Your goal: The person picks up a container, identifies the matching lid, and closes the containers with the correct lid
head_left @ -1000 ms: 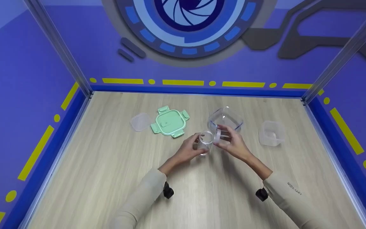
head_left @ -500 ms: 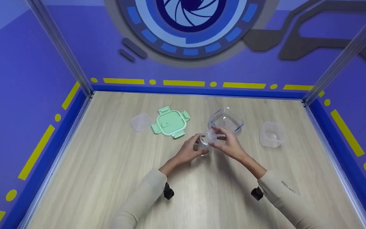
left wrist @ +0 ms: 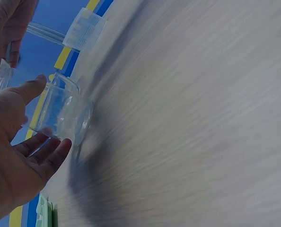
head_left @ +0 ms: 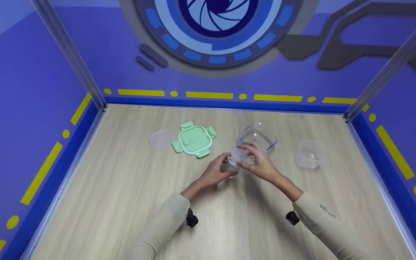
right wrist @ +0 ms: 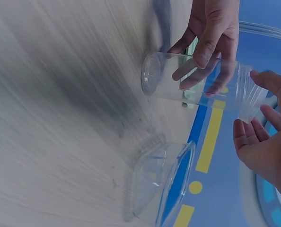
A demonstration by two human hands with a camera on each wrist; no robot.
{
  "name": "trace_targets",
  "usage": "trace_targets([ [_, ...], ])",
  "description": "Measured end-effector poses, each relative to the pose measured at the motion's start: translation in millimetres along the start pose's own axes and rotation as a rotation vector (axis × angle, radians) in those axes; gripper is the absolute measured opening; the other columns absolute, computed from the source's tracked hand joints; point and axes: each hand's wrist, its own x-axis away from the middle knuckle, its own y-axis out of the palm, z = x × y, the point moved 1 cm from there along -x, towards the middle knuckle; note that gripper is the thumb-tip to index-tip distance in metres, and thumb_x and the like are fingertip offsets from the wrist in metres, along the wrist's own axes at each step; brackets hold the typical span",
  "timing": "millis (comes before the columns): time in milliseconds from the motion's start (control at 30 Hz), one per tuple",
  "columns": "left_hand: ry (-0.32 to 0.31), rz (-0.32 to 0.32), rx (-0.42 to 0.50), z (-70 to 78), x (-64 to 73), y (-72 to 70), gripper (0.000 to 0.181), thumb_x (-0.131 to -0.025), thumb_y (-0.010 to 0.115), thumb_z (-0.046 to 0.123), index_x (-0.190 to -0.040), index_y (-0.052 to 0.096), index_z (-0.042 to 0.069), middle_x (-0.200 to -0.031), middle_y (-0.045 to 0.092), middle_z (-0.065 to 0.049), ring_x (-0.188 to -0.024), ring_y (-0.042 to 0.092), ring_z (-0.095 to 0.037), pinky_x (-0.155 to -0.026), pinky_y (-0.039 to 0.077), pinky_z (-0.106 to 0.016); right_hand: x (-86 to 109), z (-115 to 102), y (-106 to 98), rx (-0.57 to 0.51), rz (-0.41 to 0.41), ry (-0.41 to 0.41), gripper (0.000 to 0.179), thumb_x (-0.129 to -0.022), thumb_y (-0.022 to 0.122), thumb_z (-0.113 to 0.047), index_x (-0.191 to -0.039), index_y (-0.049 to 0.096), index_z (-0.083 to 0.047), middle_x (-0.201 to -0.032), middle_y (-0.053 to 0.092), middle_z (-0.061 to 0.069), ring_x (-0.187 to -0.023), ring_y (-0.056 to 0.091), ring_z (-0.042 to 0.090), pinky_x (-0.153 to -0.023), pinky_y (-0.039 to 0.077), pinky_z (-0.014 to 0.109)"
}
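The left hand (head_left: pixel 215 170) curls its grip round the jar (right wrist: pixel 169 86), nearside of the clear container (head_left: pixel 260 139), and the right hand (head_left: pixel 262 165) pinches the cap (head_left: pixel 239 155), now shifted onto the jar's mouth, so covering seems begun but fastening unfinished, while the green lid (head_left: pixel 195 139) lies left of that container

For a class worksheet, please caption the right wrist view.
Left grip around a clear cylindrical jar, right grip on its translucent cap, open clear container nearby.
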Motion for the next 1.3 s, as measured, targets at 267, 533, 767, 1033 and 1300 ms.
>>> trace_targets([
  [267, -0.015, 0.008, 0.004, -1.1, 0.8, 1.4, 0.064, -0.093, 0.076, 0.026, -0.147, 0.047, 0.011, -0.140, 0.060, -0.009, -0.130, 0.058, -0.023, -0.109, 0.050, -0.043, -3.7, -2.2, -1.4, 0.056, -0.044, -0.067, 0.049, -0.082, 0.084, -0.003, -0.129, 0.068, -0.001, -0.132, 0.063, 0.021, -0.126, 0.059, 0.039, -0.105, 0.050, 0.055],
  [533, -0.039, -0.001, -0.005, -1.2, 1.9, 1.3, 0.065, -0.094, 0.076, 0.029, -0.148, 0.046, 0.012, -0.139, 0.060, -0.009, -0.130, 0.059, -0.024, -0.110, 0.048, -0.044, -2.7, 2.0, 1.9, 0.091, -0.090, -0.093, 0.046, -0.084, 0.082, -0.005, -0.128, 0.069, -0.002, -0.133, 0.062, 0.022, -0.127, 0.058, 0.040, -0.105, 0.051, 0.055],
  [767, -0.053, -0.006, -0.003, -2.1, 1.0, 1.6, 0.064, -0.095, 0.075, 0.031, -0.149, 0.046, 0.013, -0.138, 0.060, -0.008, -0.128, 0.060, -0.022, -0.108, 0.051, -0.042, -1.7, 4.2, 2.9, 0.081, -0.082, -0.089, 0.045, -0.085, 0.080, -0.005, -0.128, 0.068, -0.003, -0.135, 0.061, 0.019, -0.129, 0.057, 0.039, -0.106, 0.050, 0.054],
  [1033, -0.041, -0.001, -0.005, -1.2, 1.9, 0.9, 0.064, -0.094, 0.075, 0.031, -0.149, 0.045, 0.012, -0.141, 0.059, -0.009, -0.131, 0.058, -0.025, -0.111, 0.048, -0.045, -2.1, 1.8, 2.6, 0.111, -0.084, -0.110, 0.044, -0.085, 0.080, -0.006, -0.128, 0.069, -0.003, -0.134, 0.061, 0.020, -0.129, 0.055, 0.039, -0.105, 0.049, 0.055],
  [1300, -0.025, 0.007, -0.010, -0.1, 2.8, 0.9, 0.065, -0.094, 0.075, 0.030, -0.148, 0.045, 0.011, -0.141, 0.060, -0.010, -0.131, 0.058, -0.025, -0.111, 0.048, -0.047, -0.2, 0.6, 3.7, 0.108, -0.081, -0.088, 0.044, -0.086, 0.081, -0.007, -0.128, 0.069, -0.003, -0.134, 0.060, 0.020, -0.129, 0.055, 0.039, -0.105, 0.050, 0.054],
])
